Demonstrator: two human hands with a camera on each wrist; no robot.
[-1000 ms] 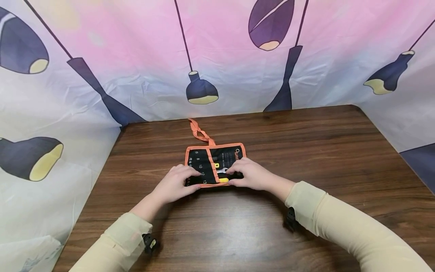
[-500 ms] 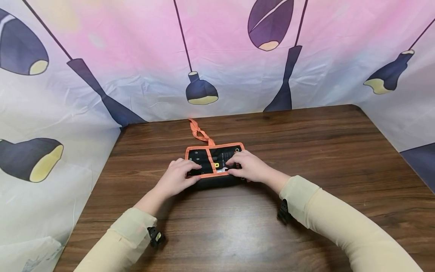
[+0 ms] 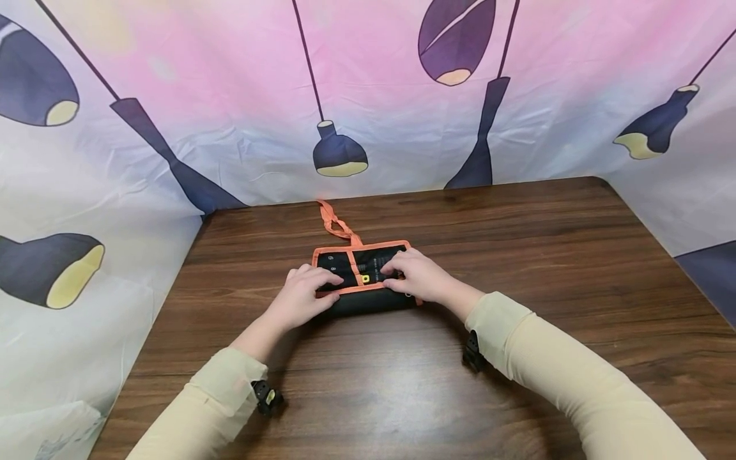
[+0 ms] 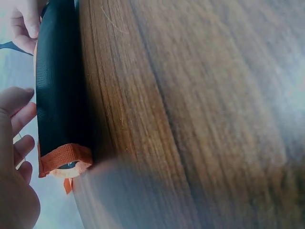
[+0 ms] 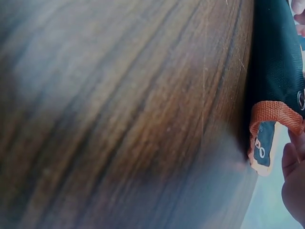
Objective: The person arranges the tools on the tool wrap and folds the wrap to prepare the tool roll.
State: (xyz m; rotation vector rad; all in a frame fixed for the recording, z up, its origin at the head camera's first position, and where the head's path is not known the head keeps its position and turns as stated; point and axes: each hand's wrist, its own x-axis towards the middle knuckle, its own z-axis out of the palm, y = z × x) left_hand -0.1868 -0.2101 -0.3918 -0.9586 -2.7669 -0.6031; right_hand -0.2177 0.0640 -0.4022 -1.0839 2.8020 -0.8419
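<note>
A black fabric tool roll (image 3: 368, 301) with orange edging lies on the table, its near side folded over into a thick roll. White size numbers and a small yellow piece (image 3: 365, 278) show on its unrolled far part. At the left end my left hand (image 3: 298, 295) holds the rolled edge, thumb along the fold and fingers on the fabric. My right hand (image 3: 421, 275) grips the other end in a like way. In the left wrist view the roll's open end (image 4: 69, 162) shows an orange band; the right wrist view shows the opposite end (image 5: 262, 148). The roll's inside is mostly hidden.
An orange tie strap (image 3: 339, 223) runs from the roll's far edge toward the back of the brown wooden table (image 3: 379, 383). Behind and beside the table hangs a cloth (image 3: 247, 96) printed with dark lamps. Dark wrist cameras (image 3: 267, 397) sit under both sleeves.
Both hands have rolled the near edge of the tool roll away from the body. The fold now covers the open-end wrench and the lower size numbers that showed before.
</note>
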